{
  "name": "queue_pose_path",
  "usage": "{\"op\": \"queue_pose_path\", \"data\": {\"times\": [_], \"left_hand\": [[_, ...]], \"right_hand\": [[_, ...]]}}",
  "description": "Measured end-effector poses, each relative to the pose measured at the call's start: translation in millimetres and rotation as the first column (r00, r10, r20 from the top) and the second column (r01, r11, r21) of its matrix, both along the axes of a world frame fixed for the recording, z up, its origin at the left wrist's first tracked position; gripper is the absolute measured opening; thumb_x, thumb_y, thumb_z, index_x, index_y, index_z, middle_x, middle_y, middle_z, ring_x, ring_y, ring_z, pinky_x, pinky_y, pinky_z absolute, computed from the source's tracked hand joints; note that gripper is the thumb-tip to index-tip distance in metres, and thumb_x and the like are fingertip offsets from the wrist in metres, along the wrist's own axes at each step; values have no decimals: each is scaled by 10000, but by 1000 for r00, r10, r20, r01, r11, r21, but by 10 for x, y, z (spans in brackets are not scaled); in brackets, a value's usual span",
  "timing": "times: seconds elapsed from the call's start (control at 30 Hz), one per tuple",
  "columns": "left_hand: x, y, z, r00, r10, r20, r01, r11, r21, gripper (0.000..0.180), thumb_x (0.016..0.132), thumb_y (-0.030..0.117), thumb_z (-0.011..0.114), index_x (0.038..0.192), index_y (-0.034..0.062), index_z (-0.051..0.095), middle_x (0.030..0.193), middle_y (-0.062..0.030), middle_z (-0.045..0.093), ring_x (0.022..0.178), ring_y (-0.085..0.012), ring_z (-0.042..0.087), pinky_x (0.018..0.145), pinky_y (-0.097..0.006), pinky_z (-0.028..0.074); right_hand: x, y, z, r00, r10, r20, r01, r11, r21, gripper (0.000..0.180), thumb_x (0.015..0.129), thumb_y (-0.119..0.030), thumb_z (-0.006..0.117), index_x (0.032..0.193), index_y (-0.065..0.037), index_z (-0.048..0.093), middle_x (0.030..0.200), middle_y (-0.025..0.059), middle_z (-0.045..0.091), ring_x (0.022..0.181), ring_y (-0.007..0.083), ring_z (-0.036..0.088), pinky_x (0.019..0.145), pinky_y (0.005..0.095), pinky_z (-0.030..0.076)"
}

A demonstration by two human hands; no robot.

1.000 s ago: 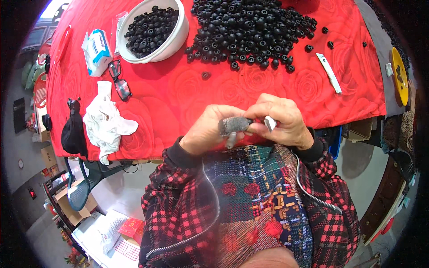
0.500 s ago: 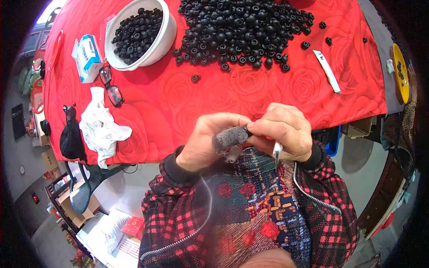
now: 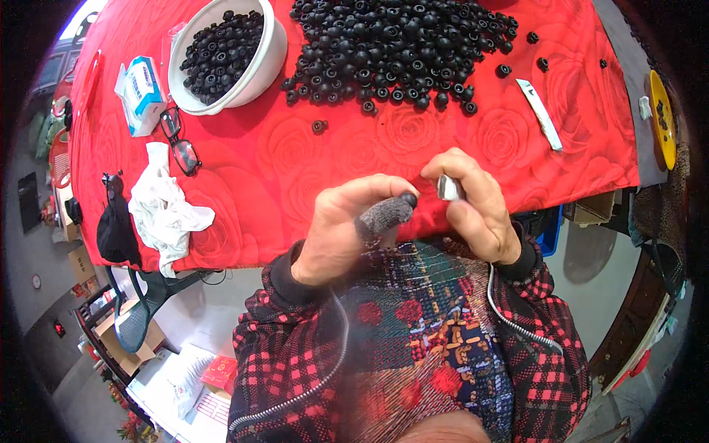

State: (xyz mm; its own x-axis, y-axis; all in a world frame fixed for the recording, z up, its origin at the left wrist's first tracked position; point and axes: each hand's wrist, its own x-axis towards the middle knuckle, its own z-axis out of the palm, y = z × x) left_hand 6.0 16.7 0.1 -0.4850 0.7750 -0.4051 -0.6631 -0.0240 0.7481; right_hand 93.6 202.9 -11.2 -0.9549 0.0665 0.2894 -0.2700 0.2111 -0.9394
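Observation:
My left hand [image 3: 341, 225] is closed in front of me, just off the table's near edge. One of its fingers wears a grey knitted finger cover [image 3: 384, 218]. Between the thumb and that covered finger sits a small round black part [image 3: 409, 199]. To its right, apart from it, my right hand [image 3: 480, 214] grips a short white-and-silver tool [image 3: 447, 187] between thumb and fingers; seen end-on, its kind is unclear. Beyond both hands lies a large heap of similar black parts [image 3: 391, 52], with a single black part [image 3: 319, 127] apart from it.
On the red rose-patterned tablecloth [image 3: 354, 159] stand a white bowl [image 3: 275, 55] of black parts and a tissue pack [image 3: 140, 96]. Glasses [image 3: 181, 142], a white cloth [image 3: 166, 210], a black pouch [image 3: 116, 229] and a slim white strip [image 3: 540, 117] lie about. A yellow plate [image 3: 657, 118] is far right.
My right hand has drawn away from the left, opening a gap. The tool in it has turned and now points upward. The black part shows more plainly in my left hand.

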Motion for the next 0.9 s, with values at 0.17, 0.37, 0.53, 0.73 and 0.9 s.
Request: {"op": "queue_pose_path", "data": {"times": [0.17,0.37,0.53,0.73,0.9], "left_hand": [[34,21,-2,998,33,-46,-34,999,-18,187,899,78,609,1070,2,623,818,34,574,622,-21,495,531,-175,381],[28,-1,-51,998,18,-56,-19,1000,-24,203,901,85,606,1086,2,616,822,26,583,615,-25,503,514,-182,379],[28,-25,-107,999,6,-48,-8,1000,-30,232,895,105,606,1104,5,613,854,-9,615,628,-66,537,522,-199,407],[40,-27,-149,999,27,-43,-26,1000,5,232,902,76,587,1124,12,609,898,-13,623,624,-65,543,523,-194,415],[13,-33,-172,999,10,-43,-9,1000,29,234,905,67,576,1130,9,609,904,-25,629,647,-76,558,532,-202,431]], "right_hand": [[-2,-57,-37,997,-68,49,60,988,140,217,847,-45,552,1053,20,541,807,142,531,700,295,558,617,366,443],[-27,-74,-108,996,-86,1,84,978,189,192,850,-68,569,1024,12,550,797,149,539,692,320,563,600,386,443],[-16,-68,-134,996,-88,21,83,983,163,191,854,-77,571,1020,13,550,800,153,544,691,326,567,594,389,448],[-15,-50,-151,997,-67,39,60,987,147,194,856,-88,578,1019,12,549,808,156,547,703,333,572,600,392,454],[-24,-41,-172,998,-54,36,48,987,151,196,851,-85,587,1018,11,551,809,156,547,708,337,573,602,395,456]]}}
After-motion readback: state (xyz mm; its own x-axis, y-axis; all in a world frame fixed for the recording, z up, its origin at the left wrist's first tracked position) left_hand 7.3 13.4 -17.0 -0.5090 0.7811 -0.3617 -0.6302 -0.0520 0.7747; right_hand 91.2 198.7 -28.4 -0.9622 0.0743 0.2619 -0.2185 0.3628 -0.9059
